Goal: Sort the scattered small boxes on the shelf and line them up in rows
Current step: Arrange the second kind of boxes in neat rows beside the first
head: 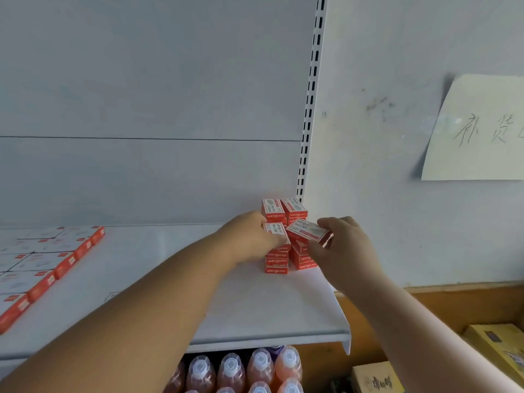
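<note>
Right hand (344, 251) pinches a tilted small red-and-white cardboard box (307, 231) at three o'clock of the stacked red boxes (279, 258); left hand (252, 236) grips that stack's top box (275, 232).

The shelf (175, 279) lies bare across its middle, between the flat row of boxes (48, 265) at the left edge and the stacked boxes (286, 239) in the back right corner. Behind the stacks stand the back panel (141, 171) and slotted upright (307, 131).
</note>
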The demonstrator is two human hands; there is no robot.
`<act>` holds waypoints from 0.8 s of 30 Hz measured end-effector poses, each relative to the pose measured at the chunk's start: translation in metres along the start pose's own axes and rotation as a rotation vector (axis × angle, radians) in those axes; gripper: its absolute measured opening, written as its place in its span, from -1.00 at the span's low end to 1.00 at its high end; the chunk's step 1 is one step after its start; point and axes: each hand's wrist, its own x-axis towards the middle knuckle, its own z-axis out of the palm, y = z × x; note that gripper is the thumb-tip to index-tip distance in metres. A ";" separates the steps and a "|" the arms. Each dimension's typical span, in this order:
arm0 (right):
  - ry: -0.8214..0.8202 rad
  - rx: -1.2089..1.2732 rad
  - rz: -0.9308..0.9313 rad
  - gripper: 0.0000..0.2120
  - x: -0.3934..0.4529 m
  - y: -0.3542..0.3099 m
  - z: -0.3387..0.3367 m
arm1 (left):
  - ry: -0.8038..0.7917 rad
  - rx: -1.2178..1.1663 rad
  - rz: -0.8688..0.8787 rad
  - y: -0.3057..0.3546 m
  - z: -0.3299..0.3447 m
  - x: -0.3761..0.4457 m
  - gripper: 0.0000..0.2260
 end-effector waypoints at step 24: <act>-0.338 0.546 -0.197 -0.61 -0.033 -0.119 0.042 | 0.365 -1.074 -0.107 -0.102 -0.100 -0.078 -0.68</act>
